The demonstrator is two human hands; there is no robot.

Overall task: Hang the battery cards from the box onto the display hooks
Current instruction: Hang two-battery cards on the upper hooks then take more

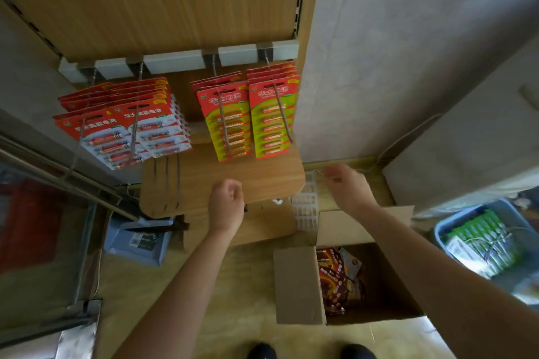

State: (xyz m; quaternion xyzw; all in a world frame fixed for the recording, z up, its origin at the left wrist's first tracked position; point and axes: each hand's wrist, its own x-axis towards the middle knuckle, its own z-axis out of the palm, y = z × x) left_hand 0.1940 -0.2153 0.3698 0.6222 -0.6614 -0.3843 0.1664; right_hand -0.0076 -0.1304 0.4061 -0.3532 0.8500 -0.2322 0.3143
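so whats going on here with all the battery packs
A person is stocking red battery cards and green-and-red battery cards on metal display hooks over a wooden shelf. Both the left hand and right hand are raised and empty. The open cardboard box on the floor holds more packets.

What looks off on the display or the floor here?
Nothing is damaged or spilled. The red-and-white battery cards on the two left hooks fan out at a tilt, while the red-and-green cards on the right hang squarer. The cardboard box on the floor stands open, and both hands are empty.
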